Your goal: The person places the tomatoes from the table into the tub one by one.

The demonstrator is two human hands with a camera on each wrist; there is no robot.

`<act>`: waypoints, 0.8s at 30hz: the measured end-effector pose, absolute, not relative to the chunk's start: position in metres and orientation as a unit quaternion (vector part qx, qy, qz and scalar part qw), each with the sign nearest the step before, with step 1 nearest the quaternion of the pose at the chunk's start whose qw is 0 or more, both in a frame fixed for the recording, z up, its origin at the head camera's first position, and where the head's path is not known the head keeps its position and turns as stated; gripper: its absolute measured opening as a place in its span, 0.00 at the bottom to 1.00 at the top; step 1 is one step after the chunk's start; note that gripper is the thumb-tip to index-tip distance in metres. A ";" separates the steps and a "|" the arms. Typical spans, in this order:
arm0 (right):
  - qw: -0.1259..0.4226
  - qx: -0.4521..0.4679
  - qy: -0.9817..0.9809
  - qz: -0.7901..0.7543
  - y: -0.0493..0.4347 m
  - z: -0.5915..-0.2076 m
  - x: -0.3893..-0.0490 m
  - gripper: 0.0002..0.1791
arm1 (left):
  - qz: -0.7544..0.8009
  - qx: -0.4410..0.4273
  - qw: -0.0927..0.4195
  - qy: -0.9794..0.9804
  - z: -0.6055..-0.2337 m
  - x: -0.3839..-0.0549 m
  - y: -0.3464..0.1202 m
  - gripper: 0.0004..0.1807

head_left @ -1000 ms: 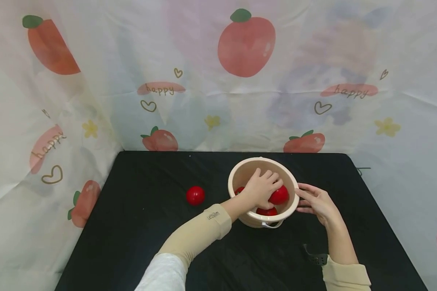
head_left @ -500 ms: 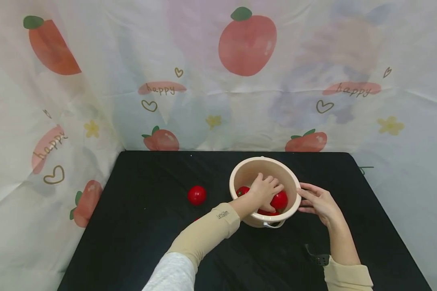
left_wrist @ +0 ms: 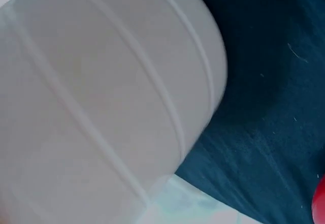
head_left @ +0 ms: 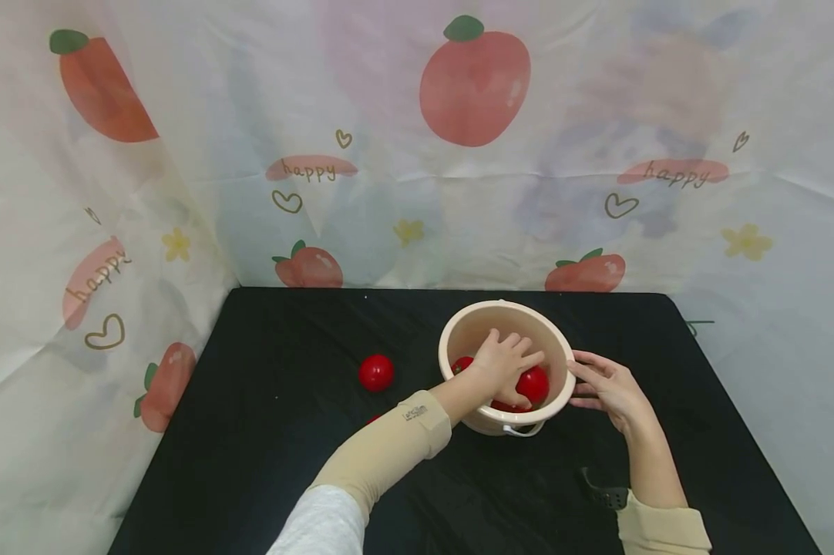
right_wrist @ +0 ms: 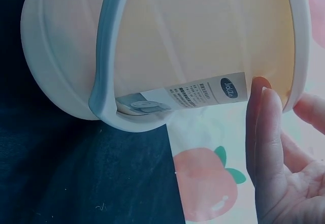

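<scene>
Left hand (head_left: pixel 502 366): inside the cream, round plastic-looking bucket (head_left: pixel 445 343), fingers spread wide over a glossy red, round tomato (head_left: pixel 533 385); no firm grip shows.
Right hand (head_left: pixel 614 389): fingers fairly straight, touching rim and outer wall.
Steadying: keeping light counter-pressure there should stop tipping; gentle left fingertips suit such slick skin.
Bucket wall: smooth, faintly ridged, with pale curved handle (right_wrist: pixel 106 41).
Black, creased cloth (head_left: pixel 500 493): another smooth red ball-shaped tomato (head_left: pixel 376 373), left of the bucket.
</scene>
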State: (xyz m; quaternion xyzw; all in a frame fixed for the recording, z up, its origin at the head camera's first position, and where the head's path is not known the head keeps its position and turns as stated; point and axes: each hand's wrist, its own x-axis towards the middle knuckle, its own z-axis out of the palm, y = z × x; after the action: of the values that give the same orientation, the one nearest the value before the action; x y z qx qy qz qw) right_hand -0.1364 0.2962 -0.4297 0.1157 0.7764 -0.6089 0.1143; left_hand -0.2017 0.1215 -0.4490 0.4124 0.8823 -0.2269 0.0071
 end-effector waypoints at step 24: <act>0.113 0.115 0.763 -0.626 0.298 -0.431 -0.136 0.37 | -0.009 0.300 -0.145 0.943 -0.428 -0.167 -0.027 0.39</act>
State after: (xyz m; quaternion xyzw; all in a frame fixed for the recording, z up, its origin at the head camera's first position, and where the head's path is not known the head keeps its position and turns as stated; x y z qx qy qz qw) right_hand -0.1363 0.2978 -0.4306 0.1151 0.7632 -0.6257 0.1129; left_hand -0.1667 -0.0271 -0.4284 0.2997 0.9429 -0.0095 -0.1453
